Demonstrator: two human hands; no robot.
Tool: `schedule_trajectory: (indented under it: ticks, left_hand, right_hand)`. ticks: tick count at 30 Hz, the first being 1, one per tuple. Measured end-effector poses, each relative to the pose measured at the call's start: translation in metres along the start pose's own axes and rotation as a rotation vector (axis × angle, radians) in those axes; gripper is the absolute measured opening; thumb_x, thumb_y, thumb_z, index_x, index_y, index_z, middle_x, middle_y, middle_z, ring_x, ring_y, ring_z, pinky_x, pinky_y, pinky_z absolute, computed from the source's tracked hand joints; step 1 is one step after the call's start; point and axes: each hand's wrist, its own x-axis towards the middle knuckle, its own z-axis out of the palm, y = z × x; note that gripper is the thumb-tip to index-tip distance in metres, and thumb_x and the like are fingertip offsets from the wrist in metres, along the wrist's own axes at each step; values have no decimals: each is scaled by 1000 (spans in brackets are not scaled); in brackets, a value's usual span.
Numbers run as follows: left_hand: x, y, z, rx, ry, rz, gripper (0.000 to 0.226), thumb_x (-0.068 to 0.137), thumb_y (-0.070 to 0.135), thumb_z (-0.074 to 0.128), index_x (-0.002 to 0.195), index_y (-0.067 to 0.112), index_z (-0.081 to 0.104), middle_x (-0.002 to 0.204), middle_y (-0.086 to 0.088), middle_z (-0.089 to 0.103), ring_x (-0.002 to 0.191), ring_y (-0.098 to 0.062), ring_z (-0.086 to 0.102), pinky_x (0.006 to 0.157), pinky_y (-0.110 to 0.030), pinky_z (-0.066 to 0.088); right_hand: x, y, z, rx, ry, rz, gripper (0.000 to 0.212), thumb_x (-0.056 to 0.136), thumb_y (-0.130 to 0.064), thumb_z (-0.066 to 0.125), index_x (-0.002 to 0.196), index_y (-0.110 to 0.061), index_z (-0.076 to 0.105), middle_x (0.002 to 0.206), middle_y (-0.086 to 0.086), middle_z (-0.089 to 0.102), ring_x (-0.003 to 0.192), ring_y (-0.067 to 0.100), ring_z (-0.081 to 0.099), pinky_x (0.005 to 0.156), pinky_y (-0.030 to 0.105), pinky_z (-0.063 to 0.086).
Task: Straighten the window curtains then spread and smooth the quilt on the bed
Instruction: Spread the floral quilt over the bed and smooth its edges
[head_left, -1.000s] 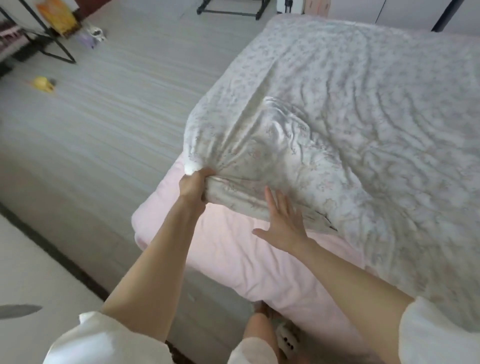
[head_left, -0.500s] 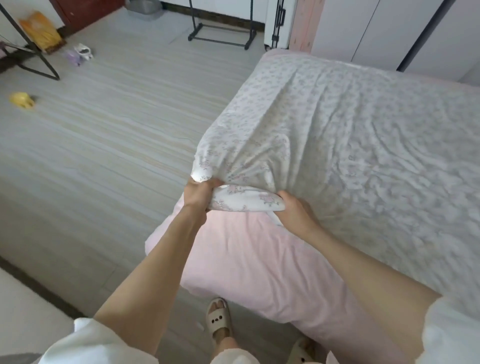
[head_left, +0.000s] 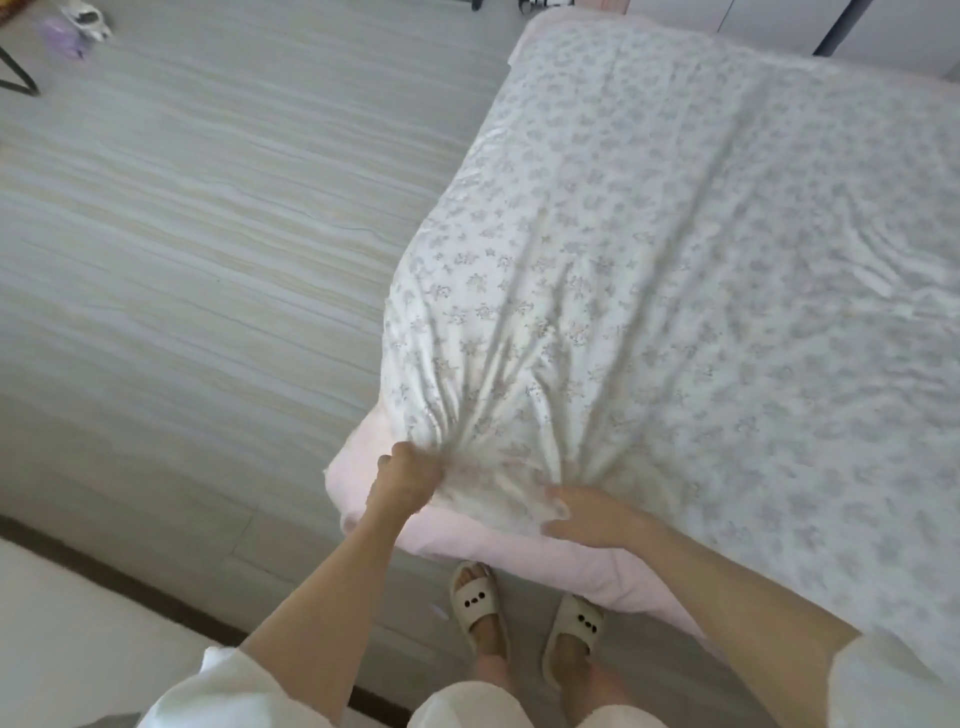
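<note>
- The left hand has its grip closed tight on the near corner of the quilt, with cloth bunched in the fist and creases fanning away from it.
- The right hand lies just beside it on the same near edge, thumb out and fingers bent down over the hem. Whether those fingers pinch the cloth or only press it I cannot tell.
- The quilt, white with a small grey flower print, covers most of the bed. A strip of pink sheet shows bare under and in front of the held corner.
- Judging by that, the spreading is mostly done. The corner has yet to be laid down over the pink edge, and wrinkles near the hands and toward the right side have yet to be smoothed.
- No curtains are in view, so that part of the task cannot be judged.
- Two pale slippers stand on the striped floor by the bed.
- No brand, label or readable writing shows anywhere.
</note>
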Motion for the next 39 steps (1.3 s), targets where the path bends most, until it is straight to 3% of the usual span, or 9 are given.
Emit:
schedule_trajectory:
  ticks: [5, 7, 15, 18, 21, 26, 29, 33, 39]
  left_hand:
    - [28, -41, -1, -199, -103, -170, 31, 88, 20, 51, 114, 1, 53, 100, -11, 51, 86, -27, 52, 61, -31, 46]
    - [36, -46, -3, -470, -83, -322, 19, 92, 24, 48, 98, 6, 53, 94, -8, 46, 86, -27, 49, 67, -33, 44]
    - [67, -51, 9, -1354, -285, -706, 79, 82, 68, 43, 124, 1, 47, 120, -10, 55, 115, -32, 53, 97, -40, 45]
    - [68, -20, 0, -1541, -135, -700, 48, 81, 58, 57, 93, 11, 60, 88, -3, 68, 93, -23, 62, 78, -38, 52]
    - [66, 34, -12, -1435, 128, -474, 14, 85, 22, 62, 99, 18, 62, 87, -3, 67, 93, -23, 63, 81, -39, 53]
    - [51, 151, -17, -554, 569, 442, 54, 85, 2, 47, 138, 13, 42, 139, -9, 49, 130, -23, 41, 102, -20, 27]
    - [27, 223, 15, -100, 430, 835, 50, 82, 4, 51, 129, 20, 55, 128, -9, 61, 116, -28, 56, 94, -35, 42]
    - [10, 252, 86, 463, 205, 944, 42, 83, 11, 51, 121, 26, 62, 106, -10, 69, 97, -32, 62, 75, -32, 39]
    - [25, 210, 128, 424, -255, 850, 39, 93, 14, 44, 127, 28, 57, 138, 4, 53, 130, -18, 43, 101, -27, 34]
  right_hand:
    - [36, 7, 17, 49, 13, 104, 55, 98, -36, 35, 146, -14, 20, 154, 8, 22, 139, 24, 28, 112, 33, 24]
    - [54, -2, 13, 97, 113, 71, 49, 99, -31, 33, 144, -14, 26, 149, 10, 32, 129, 25, 43, 104, 34, 35]
    - [117, -26, 0, 287, 308, -66, 42, 97, -22, 34, 138, -15, 36, 144, 9, 40, 129, 21, 42, 88, 24, 33]
    - [123, -24, -6, 339, 293, -89, 40, 97, -24, 33, 137, -17, 38, 142, 7, 43, 127, 19, 42, 85, 24, 34]
    - [118, -15, -24, 425, 324, -91, 39, 98, -27, 33, 136, -19, 40, 141, 1, 45, 127, 17, 43, 90, 25, 35]
    - [99, 7, -85, 927, 462, -21, 23, 97, -20, 40, 114, -15, 55, 123, 26, 55, 99, 28, 57, 82, 36, 48]
    - [76, 28, -128, 1389, 480, 47, 31, 95, -22, 42, 122, -10, 49, 116, 17, 57, 93, 30, 58, 78, 35, 47]
    - [54, 67, -168, 1597, 596, -5, 24, 93, -33, 43, 106, -17, 54, 108, 7, 60, 88, 22, 60, 84, 37, 47]
    - [70, 90, -173, 1312, 482, -12, 46, 90, -38, 53, 133, -23, 41, 119, 0, 58, 101, 15, 59, 87, 34, 47]
